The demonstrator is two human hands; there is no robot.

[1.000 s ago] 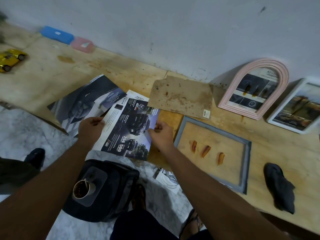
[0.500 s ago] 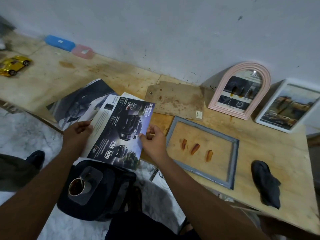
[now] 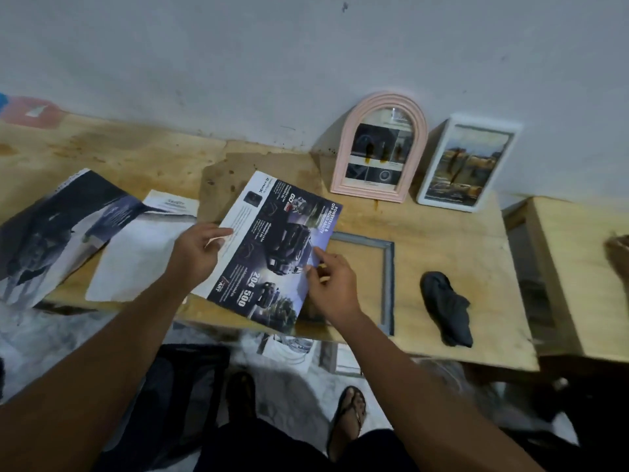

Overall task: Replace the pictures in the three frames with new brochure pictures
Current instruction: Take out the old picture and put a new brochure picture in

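A dark car brochure page (image 3: pixel 272 247) is held above the wooden table (image 3: pixel 442 233) by both hands. My left hand (image 3: pixel 195 252) grips its left edge; my right hand (image 3: pixel 332 284) pinches its right edge. The page covers the left part of an empty grey frame (image 3: pixel 388 267) lying flat. A brown backing board (image 3: pixel 221 185) lies behind the page. A pink arched frame (image 3: pixel 381 148) and a white rectangular frame (image 3: pixel 466 165) lean against the wall, each with a picture inside.
More brochure pages (image 3: pixel 58 226) and a white sheet (image 3: pixel 136 253) lie at the left. A dark cloth (image 3: pixel 449 308) sits right of the grey frame. A second wooden surface (image 3: pixel 578 274) stands at the far right. A dark bag (image 3: pixel 183 386) and paper (image 3: pixel 289 349) lie on the floor.
Both hands have carried the brochure page rightward, off the pile and over the grey frame's left side. The view has swung right.
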